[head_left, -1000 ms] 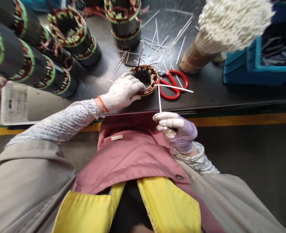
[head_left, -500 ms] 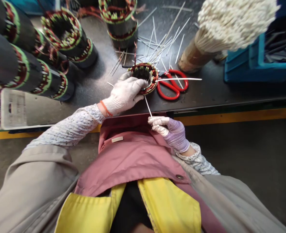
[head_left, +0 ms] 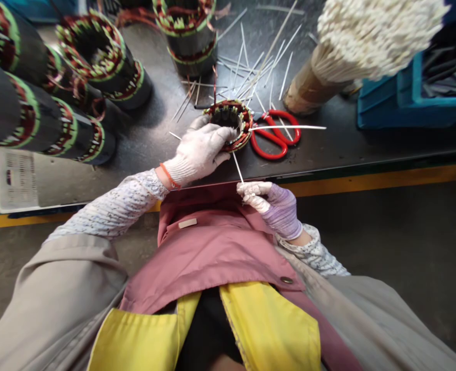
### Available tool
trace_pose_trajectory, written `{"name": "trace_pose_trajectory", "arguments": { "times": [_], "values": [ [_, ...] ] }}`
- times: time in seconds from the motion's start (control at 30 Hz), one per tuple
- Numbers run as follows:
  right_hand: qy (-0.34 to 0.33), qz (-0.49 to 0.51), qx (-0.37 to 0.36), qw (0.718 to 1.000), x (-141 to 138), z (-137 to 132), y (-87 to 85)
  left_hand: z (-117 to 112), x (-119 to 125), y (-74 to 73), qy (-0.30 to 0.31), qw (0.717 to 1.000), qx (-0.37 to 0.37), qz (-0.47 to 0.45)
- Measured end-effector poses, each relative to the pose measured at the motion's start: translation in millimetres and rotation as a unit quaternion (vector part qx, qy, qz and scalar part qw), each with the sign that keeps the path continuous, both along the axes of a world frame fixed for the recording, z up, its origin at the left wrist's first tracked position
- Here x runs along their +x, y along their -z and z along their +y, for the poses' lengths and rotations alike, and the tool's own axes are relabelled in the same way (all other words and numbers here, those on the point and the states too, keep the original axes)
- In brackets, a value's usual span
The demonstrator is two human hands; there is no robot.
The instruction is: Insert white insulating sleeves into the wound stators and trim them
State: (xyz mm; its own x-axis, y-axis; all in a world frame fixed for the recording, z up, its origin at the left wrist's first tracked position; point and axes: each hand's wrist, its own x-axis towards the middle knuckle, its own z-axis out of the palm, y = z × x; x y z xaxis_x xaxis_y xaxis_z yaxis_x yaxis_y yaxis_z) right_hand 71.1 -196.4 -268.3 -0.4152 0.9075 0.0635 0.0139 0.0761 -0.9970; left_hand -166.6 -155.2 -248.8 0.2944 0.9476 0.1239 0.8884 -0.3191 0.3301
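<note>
My left hand (head_left: 200, 149), in a white glove, grips the near left side of a motor stator (head_left: 245, 118) with its fingers over the rim and into the bore. Red-brown windings and pale green slot pieces ring the stator's top. A thin white cord (head_left: 238, 167) runs down from the stator's near side to my right hand (head_left: 274, 208). That hand, gloved in white and purple, pinches the cord just off the bench edge. Another white length (head_left: 297, 127) sticks out rightward from the stator, across red-handled scissors (head_left: 268, 153) whose blades are mostly hidden.
More wound stators (head_left: 127, 85) stand or lie at the left, another (head_left: 192, 49) at the back. Loose white cords (head_left: 247, 67) litter the bench. At right rise a thick bundle of white cords (head_left: 378, 36) and a blue bin (head_left: 390, 111) of dark strips. A pale tray (head_left: 17, 178) is at far left.
My right hand has shifted very slightly, still pinching the cord. My left hand keeps its place on the stator. The view has moved a little.
</note>
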Motion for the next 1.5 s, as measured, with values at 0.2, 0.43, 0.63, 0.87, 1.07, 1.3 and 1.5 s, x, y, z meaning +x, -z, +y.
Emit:
{"name": "trace_pose_trajectory", "arguments": {
  "times": [0.2, 0.43, 0.63, 0.87, 1.07, 1.3, 1.5],
  "values": [
    [0.033, -0.007, 0.043, 0.998, -25.8, 16.3, 13.2, -1.8, -4.0, 3.9, 0.006, 0.999, 0.006, -0.032],
    [0.092, -0.006, 0.126, 0.988, -49.0, 42.4, 26.4, -18.9, 8.8, 27.9, -0.109, 0.979, 0.074, -0.158],
    [0.029, -0.072, 0.156, 0.985, -44.6, 39.0, -7.0, -14.5, 6.8, 28.2, -0.054, 0.986, 0.105, -0.119],
    [0.031, -0.104, 0.138, 0.985, -55.2, 56.7, -3.0, -10.8, 1.5, 27.3, 0.005, 0.982, 0.13, -0.133],
    [0.017, -0.267, 0.259, 0.928, -56.6, 68.4, 10.0, -6.6, -2.7, 32.5, 0.036, 0.979, 0.157, -0.129],
    [-0.049, -0.369, 0.514, 0.773, -34.0, 54.4, -22.1, -3.0, -5.4, 38.4, 0.029, 0.973, 0.175, -0.145],
    [0.006, -0.142, 0.223, 0.964, -40.3, 56.3, -40.8, -1.5, -12.0, 28.3, 0.077, 0.983, 0.14, -0.094]
  ]
}}
